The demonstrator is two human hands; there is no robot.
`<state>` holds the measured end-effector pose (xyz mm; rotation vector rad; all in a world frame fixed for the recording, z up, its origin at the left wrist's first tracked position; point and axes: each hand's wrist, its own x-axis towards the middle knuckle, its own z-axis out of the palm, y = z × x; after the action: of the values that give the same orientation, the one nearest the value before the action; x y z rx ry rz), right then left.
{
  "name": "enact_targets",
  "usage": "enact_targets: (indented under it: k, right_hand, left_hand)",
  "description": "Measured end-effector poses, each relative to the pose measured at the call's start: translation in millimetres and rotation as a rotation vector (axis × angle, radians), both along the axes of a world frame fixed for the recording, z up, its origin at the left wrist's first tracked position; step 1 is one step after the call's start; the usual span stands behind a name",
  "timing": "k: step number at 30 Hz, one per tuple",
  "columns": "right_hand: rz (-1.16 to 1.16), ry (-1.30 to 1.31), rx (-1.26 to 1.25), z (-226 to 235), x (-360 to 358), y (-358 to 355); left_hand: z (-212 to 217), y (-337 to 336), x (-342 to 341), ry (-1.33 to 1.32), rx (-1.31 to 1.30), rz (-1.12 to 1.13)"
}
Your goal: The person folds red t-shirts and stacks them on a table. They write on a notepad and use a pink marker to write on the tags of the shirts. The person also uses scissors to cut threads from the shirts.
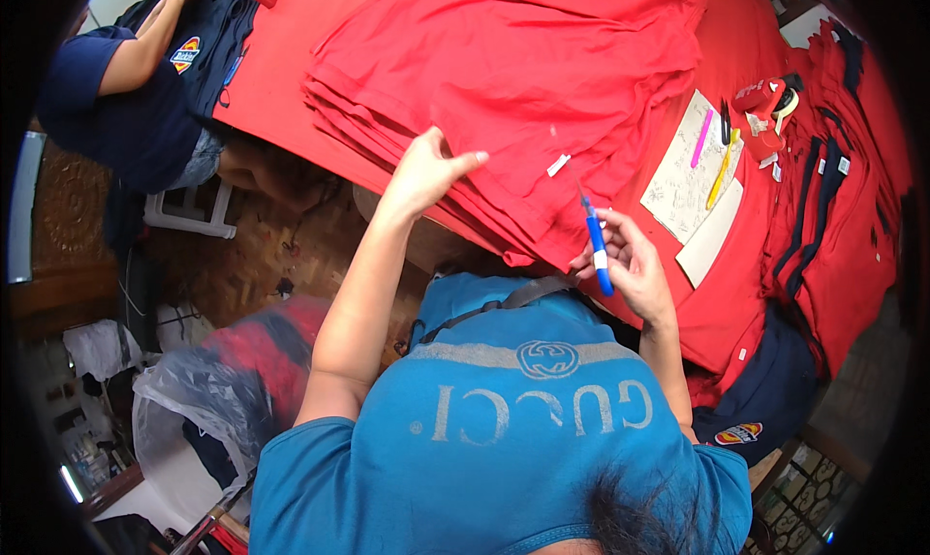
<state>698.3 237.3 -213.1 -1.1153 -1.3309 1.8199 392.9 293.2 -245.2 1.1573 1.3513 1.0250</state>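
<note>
A stack of red garments (484, 80) lies on the table in front of me. Over its near left edge is my left hand (426, 172), with thumb and forefinger apart and nothing visible between them; its other fingers are partly hidden. Close to the stack's near right corner, my right hand (630, 262) grips a slim blue pen-shaped tool (597, 250). This tool has a white band and a thin pointed tip, which points up and away from me; its exact kind is unclear. A small white tag (558, 165) sits on the top garment between my hands.
Right of the stack lie a written-on paper (676, 182), a pink pen (701, 138), a yellow pen-like tool (719, 179) and a red tape dispenser (760, 109). Red and navy garments (823, 206) fill the right side. A co-worker (136, 100) handles navy cloth at far left. Below stands a plastic bag (203, 410).
</note>
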Motion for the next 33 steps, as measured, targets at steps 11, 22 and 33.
enact_targets:
  k: [11,22,33]
  right_hand:
    - [-0.120,-0.024,0.182,7,-9,10]
    - [0.082,-0.382,0.256,13,5,26]
    - [0.123,-0.507,0.156,-13,38,38]
  left_hand:
    - [23,-47,68,-0.555,-0.185,-0.198]
    - [-4,4,40,-0.990,-0.103,0.399]
    - [0,76,-128,-1.013,0.171,0.644]
